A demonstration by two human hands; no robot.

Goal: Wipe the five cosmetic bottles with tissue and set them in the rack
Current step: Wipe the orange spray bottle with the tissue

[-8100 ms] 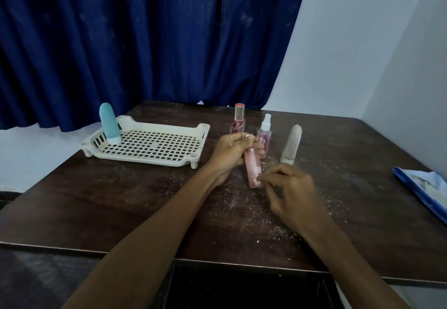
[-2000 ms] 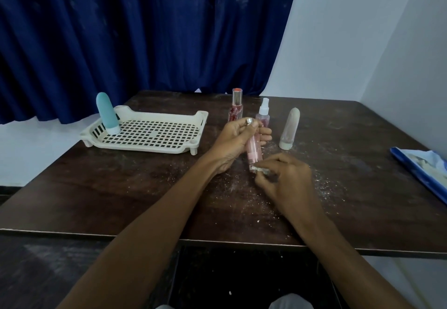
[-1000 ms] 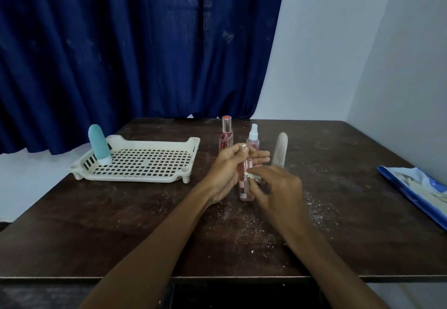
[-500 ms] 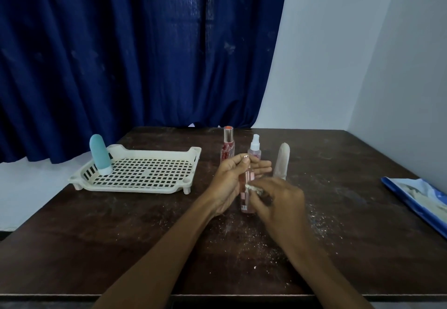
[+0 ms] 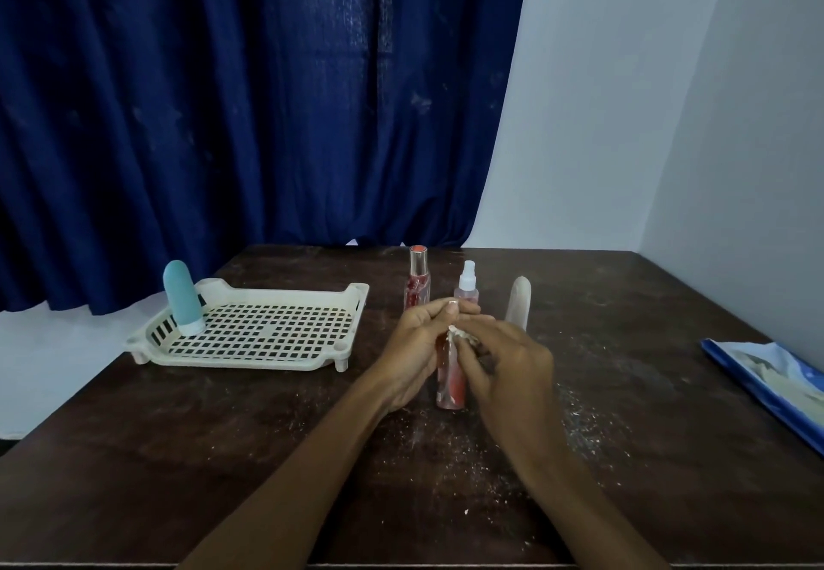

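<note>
Tilted before, now upright: pink bottle (image 5: pixel 451 384), over the bench (image 5: pixel 223 458) centre, tissue (image 5: pixel 461 334) near its top.
My left hand (image 5: pixel 417 346) fingers clamp the bottle and my right hand (image 5: pixel 508 364) fingers pinch the tissue; I'd stroke downward, turning the bottle.

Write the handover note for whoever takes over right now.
Left hand grips the pink bottle upright. Right hand pinches tissue against its upper part.
Blue bottle stands in the rack, far left corner.
Red-capped bottle, spray bottle and white bottle stand on the table behind the hands.
Done: one racked.
Left: finish this one, rack it, then wipe and rack the other three.
</note>
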